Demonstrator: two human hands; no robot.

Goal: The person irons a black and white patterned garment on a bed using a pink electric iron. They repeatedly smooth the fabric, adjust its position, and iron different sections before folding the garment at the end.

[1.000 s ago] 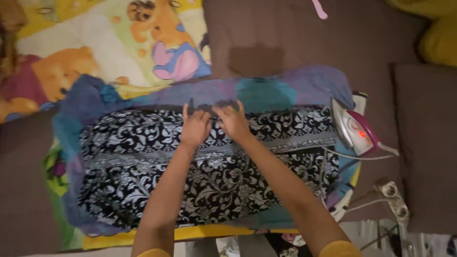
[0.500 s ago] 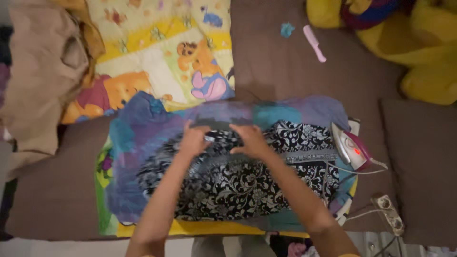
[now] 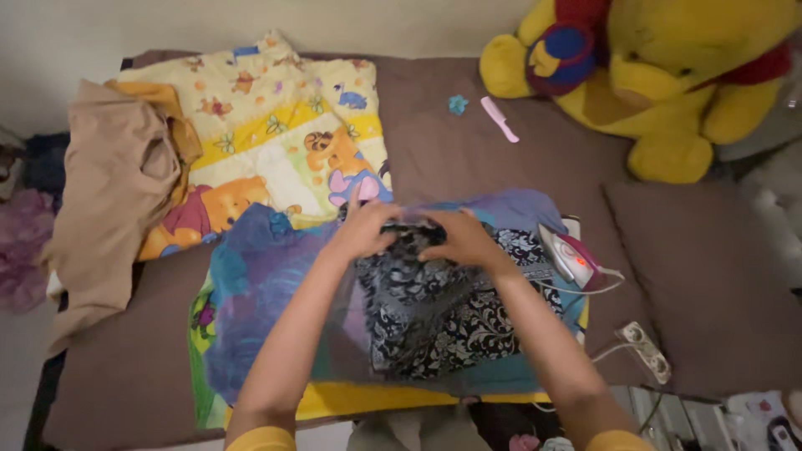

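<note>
1. Black-and-white patterned cloth [image 3: 426,309] is gripped at its top edge by the left hand [image 3: 365,230] and right hand [image 3: 462,236]; motion blurs it.
2. It hangs over a purple-blue sheet [image 3: 259,284] on the brown bed [image 3: 117,351].
3. Just right stands an iron [image 3: 571,257]; a yellow plush bear [image 3: 668,67] is partly cut off.

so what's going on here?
A person has both hands on a black and white patterned cloth: left hand and right hand grip its far edge and lift it off a purple and blue sheet spread on a brown bed. An iron stands at the cloth's right, its red light on, near a power strip. A beige garment and a cartoon blanket lie at the left.
</note>
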